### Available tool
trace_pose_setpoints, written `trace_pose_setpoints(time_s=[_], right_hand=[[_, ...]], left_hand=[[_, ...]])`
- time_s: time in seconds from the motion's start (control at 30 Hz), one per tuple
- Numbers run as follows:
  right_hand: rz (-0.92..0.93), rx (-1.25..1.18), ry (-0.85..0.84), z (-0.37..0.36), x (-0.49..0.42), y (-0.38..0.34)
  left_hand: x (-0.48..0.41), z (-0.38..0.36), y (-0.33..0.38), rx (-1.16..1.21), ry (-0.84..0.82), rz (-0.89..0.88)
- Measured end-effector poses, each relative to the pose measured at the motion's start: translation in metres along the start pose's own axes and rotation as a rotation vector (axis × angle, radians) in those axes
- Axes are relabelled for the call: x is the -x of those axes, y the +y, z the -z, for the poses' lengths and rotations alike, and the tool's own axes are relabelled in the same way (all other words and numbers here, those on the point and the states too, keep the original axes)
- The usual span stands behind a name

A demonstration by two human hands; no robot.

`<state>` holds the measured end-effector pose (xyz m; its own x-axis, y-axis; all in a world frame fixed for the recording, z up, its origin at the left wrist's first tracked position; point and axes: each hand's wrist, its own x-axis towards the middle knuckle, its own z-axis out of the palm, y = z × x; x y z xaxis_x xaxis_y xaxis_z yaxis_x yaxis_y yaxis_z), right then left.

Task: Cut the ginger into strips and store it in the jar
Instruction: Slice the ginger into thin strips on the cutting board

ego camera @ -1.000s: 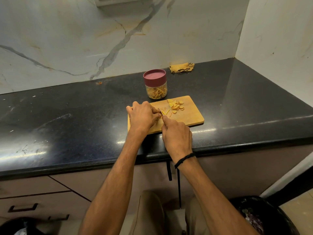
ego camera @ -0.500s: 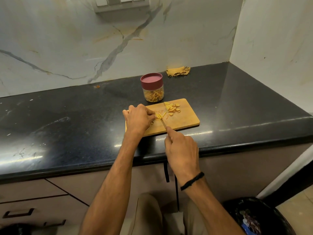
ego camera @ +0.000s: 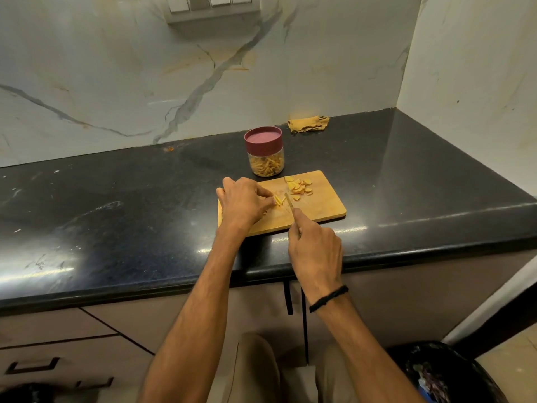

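Ginger strips (ego camera: 279, 201) lie on the left half of the board, pinned under the curled fingertips of my left hand (ego camera: 244, 203). My right hand (ego camera: 315, 251) is closed round the knife (ego camera: 288, 201), forefinger stretched along it, and the blade stands just right of the strips. Beyond the blade, toward the far side, sits a heap of ginger slices (ego camera: 299, 187). Everything rests on the wooden cutting board (ego camera: 324, 206) near the front edge of the black countertop (ego camera: 130, 205). Just behind the board stands the jar (ego camera: 266, 165), its maroon lid (ego camera: 263, 138) on and strips inside. Farther back, against the wall, lies a crumpled yellow cloth (ego camera: 308, 123).
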<state>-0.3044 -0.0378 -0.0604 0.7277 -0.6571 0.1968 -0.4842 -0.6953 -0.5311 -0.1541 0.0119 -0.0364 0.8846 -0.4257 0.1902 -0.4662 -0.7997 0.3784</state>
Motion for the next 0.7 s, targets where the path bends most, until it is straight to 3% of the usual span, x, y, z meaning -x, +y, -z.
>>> trace_pose_setpoints(time_s=[0.2,0.7], right_hand=[[0.059,-0.037,-0.013,-0.005,-0.001,-0.007],[-0.021,-0.02,0.028,0.001,-0.002,0.001]], left_hand=[[-0.005,0.002,0.001,0.014,-0.031,0.027],[-0.017,0.004,0.007,-0.007,-0.09,0.077]])
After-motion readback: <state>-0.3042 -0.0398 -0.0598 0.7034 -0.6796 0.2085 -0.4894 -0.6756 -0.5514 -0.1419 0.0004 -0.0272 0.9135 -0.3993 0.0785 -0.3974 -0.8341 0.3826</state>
